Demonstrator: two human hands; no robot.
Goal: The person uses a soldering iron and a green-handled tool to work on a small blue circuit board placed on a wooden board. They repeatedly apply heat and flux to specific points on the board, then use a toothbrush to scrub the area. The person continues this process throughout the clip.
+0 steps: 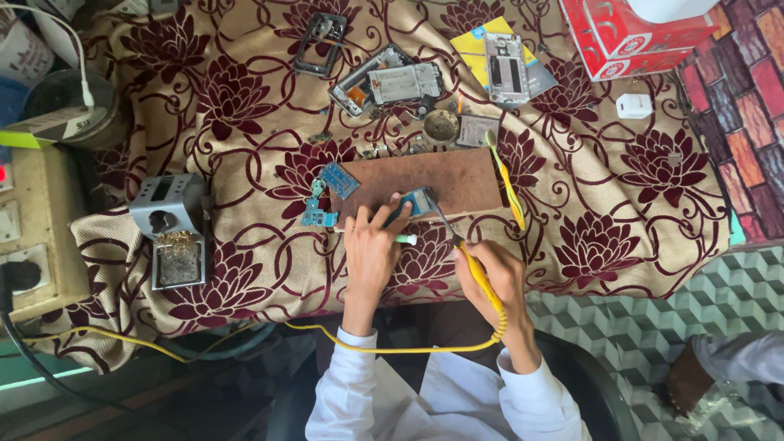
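On the wooden board (441, 181), a small blue circuit board (415, 202) under the left hand (371, 245), fingers pressed on it.

A single head-worn view looks steeply down, fairly near, onto the floral-clothed table (621, 163) and both forearms.

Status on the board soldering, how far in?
Done: phones are stripped; open frames lie at the top of the cloth. In hand: the left hand pins a small blue circuit board on the brown wooden block, while the right hand holds the yellow soldering iron, tip at that board. Left: two more blue boards wait beside the block.
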